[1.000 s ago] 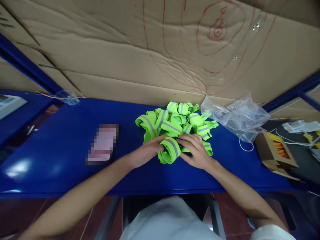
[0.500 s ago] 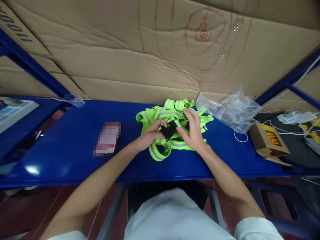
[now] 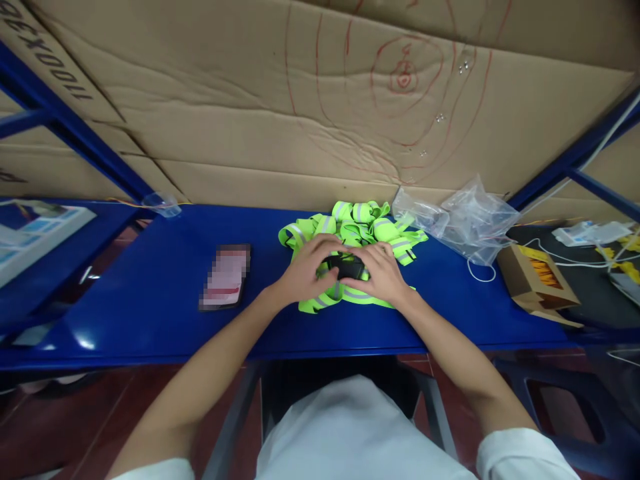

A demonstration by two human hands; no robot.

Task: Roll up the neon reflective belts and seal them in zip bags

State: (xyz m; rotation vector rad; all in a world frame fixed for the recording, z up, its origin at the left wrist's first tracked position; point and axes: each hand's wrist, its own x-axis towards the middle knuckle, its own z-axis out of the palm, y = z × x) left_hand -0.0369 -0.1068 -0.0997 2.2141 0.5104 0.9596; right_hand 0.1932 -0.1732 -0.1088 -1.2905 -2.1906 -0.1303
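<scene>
Between my two hands is a black piece that looks like a plastic buckle (image 3: pixel 349 267), lying level over a heap of neon-yellow reflective straps (image 3: pixel 353 233). My left hand (image 3: pixel 311 269) grips the buckle's left end, thumb in front and fingers curled behind. On the opposite end my right hand (image 3: pixel 379 272) is closed, its thumb along the near side and fingers over the far side. The fingertips of both hands almost meet behind the buckle. Grey reflective stripes run along the straps, and part of the heap is hidden under my hands.
A phone (image 3: pixel 226 277) lies left on the blue table (image 3: pixel 155 280). Clear plastic bags (image 3: pixel 475 217) rest behind right, near an open cardboard box (image 3: pixel 533 283). A small clear cup (image 3: pixel 163 205) is at the back left. A cardboard wall (image 3: pixel 225 100) stands behind.
My hands have come closer together, and my right fingers have closed over the buckle. The buckle is now turned level, and the strap loop in front has shifted under my left hand.
</scene>
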